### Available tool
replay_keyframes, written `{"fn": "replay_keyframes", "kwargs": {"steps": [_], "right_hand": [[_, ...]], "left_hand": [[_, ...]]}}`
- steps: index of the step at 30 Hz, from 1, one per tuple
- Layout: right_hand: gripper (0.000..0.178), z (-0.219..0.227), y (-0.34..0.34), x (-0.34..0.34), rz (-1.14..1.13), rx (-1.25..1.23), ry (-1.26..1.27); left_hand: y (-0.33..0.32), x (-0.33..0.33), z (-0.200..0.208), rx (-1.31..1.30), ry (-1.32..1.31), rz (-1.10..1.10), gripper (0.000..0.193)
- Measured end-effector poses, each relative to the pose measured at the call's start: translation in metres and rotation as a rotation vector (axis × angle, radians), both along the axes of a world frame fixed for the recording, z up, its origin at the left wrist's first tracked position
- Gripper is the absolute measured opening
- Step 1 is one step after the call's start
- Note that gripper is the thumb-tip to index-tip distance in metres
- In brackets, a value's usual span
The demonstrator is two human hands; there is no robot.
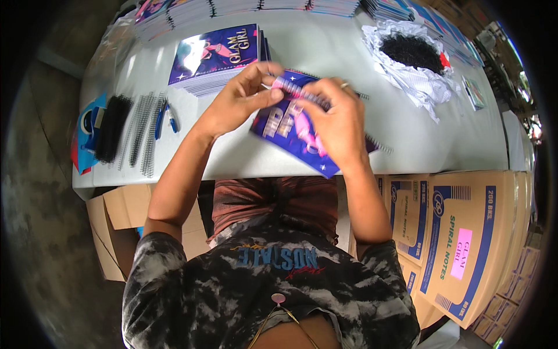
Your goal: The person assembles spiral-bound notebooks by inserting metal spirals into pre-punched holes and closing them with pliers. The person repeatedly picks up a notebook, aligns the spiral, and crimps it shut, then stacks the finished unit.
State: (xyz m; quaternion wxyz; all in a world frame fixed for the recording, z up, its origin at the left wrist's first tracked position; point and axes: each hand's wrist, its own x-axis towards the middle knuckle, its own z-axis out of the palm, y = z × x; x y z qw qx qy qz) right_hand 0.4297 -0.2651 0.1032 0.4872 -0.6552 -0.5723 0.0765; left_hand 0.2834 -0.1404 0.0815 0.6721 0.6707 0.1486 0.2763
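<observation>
A purple notebook with a pink figure on its cover is held at a slant over the table, its upper edge partly bound by a dark spiral coil. My right hand is closed over the coil and that edge, thumb on the cover. At the upper left corner my left hand has its fingers curled and thumb against the bound edge; its fingertips are blurred by motion. More coil ends stick out to the right, past my right wrist. What lies under the notebook is hidden.
Behind my left hand stands a stack of matching notebooks. Loose black coils and blue pens lie at the left. Crumpled paper holds black coil scraps at the right. Cardboard boxes stand below the table edge.
</observation>
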Motion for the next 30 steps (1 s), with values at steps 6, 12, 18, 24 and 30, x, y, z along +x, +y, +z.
{"fn": "replay_keyframes", "kwargs": {"steps": [6, 12, 18, 24, 30], "right_hand": [[0.066, -0.097, -0.038, 0.056, -0.513, -0.471, -0.276], [0.071, -0.138, -0.071, 0.035, -0.478, -0.247, -0.151], [0.057, -0.127, -0.054, 0.070, -0.385, -0.342, -0.189], [0.052, -0.135, -0.048, 0.071, -0.517, -0.336, -0.065], [0.054, -0.132, -0.049, 0.069, -0.478, -0.288, -0.107]], "left_hand": [[-0.003, 0.016, -0.076, 0.816, 0.550, 0.556, 0.070], [-0.035, 0.011, -0.090, 0.968, 0.688, 0.440, 0.074], [-0.028, 0.031, -0.094, 1.255, 0.588, 0.340, 0.073], [-0.031, 0.029, -0.087, 1.131, 0.333, 0.502, 0.080], [-0.022, 0.043, -0.082, 1.182, 0.556, 0.257, 0.087]]}}
